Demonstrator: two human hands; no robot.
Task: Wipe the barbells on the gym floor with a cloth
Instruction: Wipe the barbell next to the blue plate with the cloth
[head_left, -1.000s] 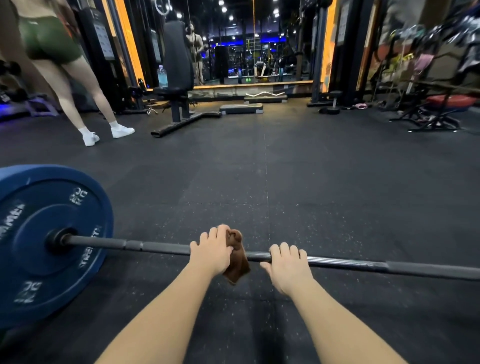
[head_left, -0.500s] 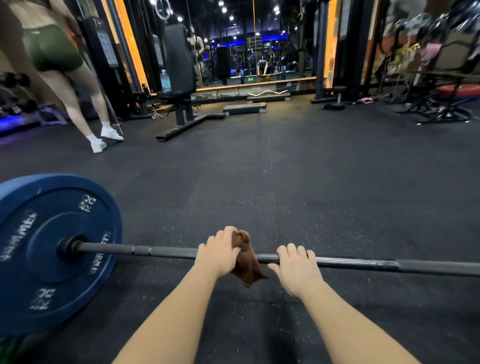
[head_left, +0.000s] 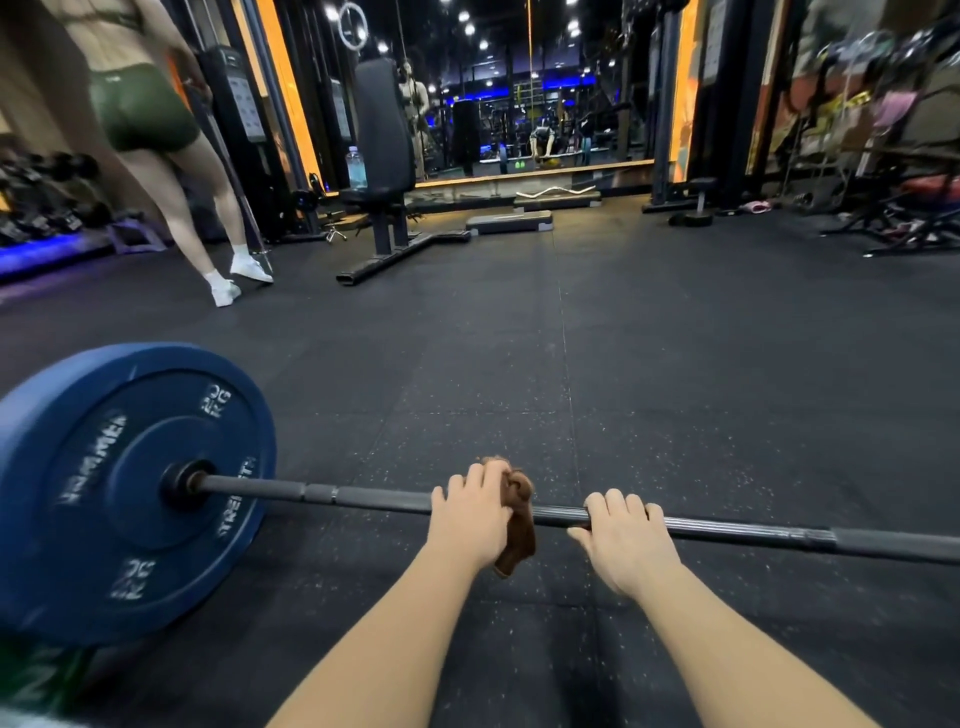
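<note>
Barbell (head_left: 363, 500) lies across the gym floor (head_left: 675, 364) in the head view, with its blue plate (head_left: 130, 493) at the left end and the right end running out of frame. The left hand (head_left: 470, 517) curls over the bar and pins a brown cloth (head_left: 519, 530) against it; much of the cloth hangs loose below. The right hand (head_left: 626, 543) wraps bare fingers over the shaft just beside it. The bar could roll on its round plate under a push, and the bunched cloth could slip free or skip patches of steel. A person (head_left: 156, 135) walks at far left, well apart.
</note>
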